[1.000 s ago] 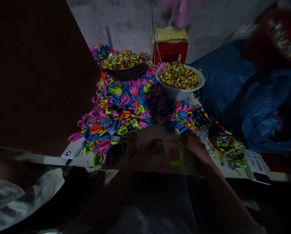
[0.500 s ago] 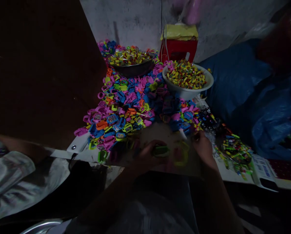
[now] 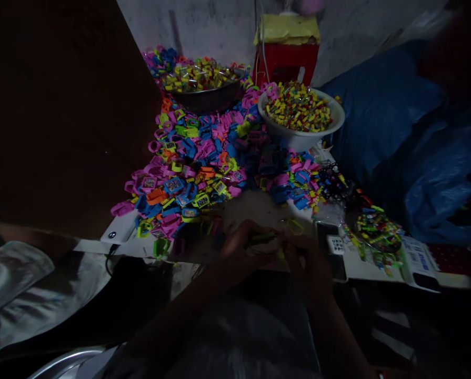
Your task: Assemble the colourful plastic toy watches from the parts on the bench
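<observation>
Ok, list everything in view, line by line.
toy pieces heap: many, pink, blue, orange, green, table centre
metal bowl: one, dark, back, filled with yellowish pieces
white bowl: one, right of heap, filled with yellow and red pieces
red box: one, yellow top, against wall
blue sheet: one, right
small pile: mostly green, right edge of table
table: one, white
green piece: one, between hands
left hand: grip shut on green piece
right hand: touching green piece, grip unclear

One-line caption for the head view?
Left hand holds a green piece, right hand touching it, before a toy-watch heap.
</observation>
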`<action>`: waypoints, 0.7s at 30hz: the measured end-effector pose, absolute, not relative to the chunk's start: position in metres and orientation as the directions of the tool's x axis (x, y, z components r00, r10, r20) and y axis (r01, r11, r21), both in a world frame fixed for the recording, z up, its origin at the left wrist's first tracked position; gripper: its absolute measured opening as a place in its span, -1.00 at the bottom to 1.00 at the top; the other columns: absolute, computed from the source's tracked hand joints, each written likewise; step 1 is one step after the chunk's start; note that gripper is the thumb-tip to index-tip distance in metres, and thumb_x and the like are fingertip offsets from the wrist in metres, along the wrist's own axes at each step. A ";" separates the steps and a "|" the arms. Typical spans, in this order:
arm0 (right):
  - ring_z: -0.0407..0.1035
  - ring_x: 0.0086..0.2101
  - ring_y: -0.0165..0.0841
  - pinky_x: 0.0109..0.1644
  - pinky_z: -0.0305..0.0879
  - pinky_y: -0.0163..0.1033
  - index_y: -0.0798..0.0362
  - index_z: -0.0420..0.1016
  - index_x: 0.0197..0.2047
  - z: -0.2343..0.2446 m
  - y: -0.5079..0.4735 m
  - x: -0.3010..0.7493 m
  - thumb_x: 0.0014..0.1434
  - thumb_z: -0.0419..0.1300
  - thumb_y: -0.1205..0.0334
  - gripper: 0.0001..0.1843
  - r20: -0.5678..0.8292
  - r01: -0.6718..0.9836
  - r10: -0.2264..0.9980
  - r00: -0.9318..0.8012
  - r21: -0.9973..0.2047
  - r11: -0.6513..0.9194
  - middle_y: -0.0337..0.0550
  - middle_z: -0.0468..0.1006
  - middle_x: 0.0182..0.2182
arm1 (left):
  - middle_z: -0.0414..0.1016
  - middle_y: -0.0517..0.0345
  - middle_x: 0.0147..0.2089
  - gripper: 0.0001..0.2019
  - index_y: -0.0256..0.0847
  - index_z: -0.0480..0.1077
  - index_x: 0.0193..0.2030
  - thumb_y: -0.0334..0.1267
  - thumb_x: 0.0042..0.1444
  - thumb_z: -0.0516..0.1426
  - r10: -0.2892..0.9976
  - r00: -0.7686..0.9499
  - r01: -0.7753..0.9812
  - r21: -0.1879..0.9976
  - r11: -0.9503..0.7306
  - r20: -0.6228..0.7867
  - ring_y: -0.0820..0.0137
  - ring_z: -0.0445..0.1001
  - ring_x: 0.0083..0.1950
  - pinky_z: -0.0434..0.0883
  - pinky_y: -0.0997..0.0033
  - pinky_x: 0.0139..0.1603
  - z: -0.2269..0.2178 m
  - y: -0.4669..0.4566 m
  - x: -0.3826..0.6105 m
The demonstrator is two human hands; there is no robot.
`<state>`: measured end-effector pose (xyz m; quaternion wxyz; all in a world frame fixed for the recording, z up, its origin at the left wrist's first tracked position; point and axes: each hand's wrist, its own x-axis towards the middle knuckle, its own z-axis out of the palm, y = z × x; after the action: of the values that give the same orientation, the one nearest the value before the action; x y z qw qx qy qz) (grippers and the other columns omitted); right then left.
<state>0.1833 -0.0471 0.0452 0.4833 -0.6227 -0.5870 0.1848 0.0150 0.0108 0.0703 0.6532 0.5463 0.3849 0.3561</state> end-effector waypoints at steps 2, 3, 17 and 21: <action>0.47 -0.32 -0.31 -0.29 0.40 -0.21 -0.01 0.44 -0.19 0.046 -0.046 0.184 0.19 0.16 0.15 -0.85 0.383 0.613 0.899 0.215 -0.769 0.181 -0.12 0.58 -0.24 | 0.52 0.00 -0.02 -0.60 -0.19 0.28 -0.17 -0.35 -0.12 0.35 0.889 0.446 -0.033 0.990 0.134 -0.105 0.24 0.50 0.02 0.44 0.26 0.00 0.069 0.010 0.014; 0.48 -0.28 -0.30 -0.28 0.40 -0.21 -0.01 0.44 -0.20 0.047 -0.046 0.183 0.20 0.16 0.16 -0.87 0.408 0.627 0.889 0.208 -0.753 0.199 -0.11 0.57 -0.23 | 0.52 0.00 -0.02 -0.60 -0.19 0.28 -0.17 -0.36 -0.12 0.35 0.889 0.445 -0.027 0.991 0.129 -0.104 0.24 0.51 0.01 0.44 0.27 -0.01 0.069 0.010 0.014; 0.44 -0.43 -0.27 -0.42 0.16 -0.26 0.02 0.43 -0.26 0.060 -0.052 0.182 0.27 0.02 0.16 -0.79 0.273 0.898 0.948 -0.166 -0.354 0.259 -0.13 0.56 -0.43 | 0.50 0.16 -0.28 -0.58 -0.22 0.33 -0.19 -0.10 -0.14 0.34 0.841 0.437 0.248 0.941 0.229 -0.320 0.36 0.49 -0.25 0.40 0.46 -0.28 0.077 0.015 0.006; 0.40 -0.52 -0.31 -0.48 0.00 -0.27 0.01 0.45 -0.37 0.056 -0.056 0.171 0.26 0.00 0.20 -0.75 0.107 0.913 0.966 -0.236 -0.316 0.258 -0.18 0.53 -0.54 | 0.47 0.20 -0.32 -0.58 -0.17 0.36 -0.14 0.02 -0.06 0.28 0.713 0.563 0.457 0.876 0.153 -0.418 0.33 0.47 -0.26 0.38 0.46 -0.33 0.073 0.022 -0.007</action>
<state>0.1710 -0.0559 0.0561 0.1411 -0.6019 -0.7804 0.0938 -0.0071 0.0223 0.0732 0.6076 0.6421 0.4554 0.1053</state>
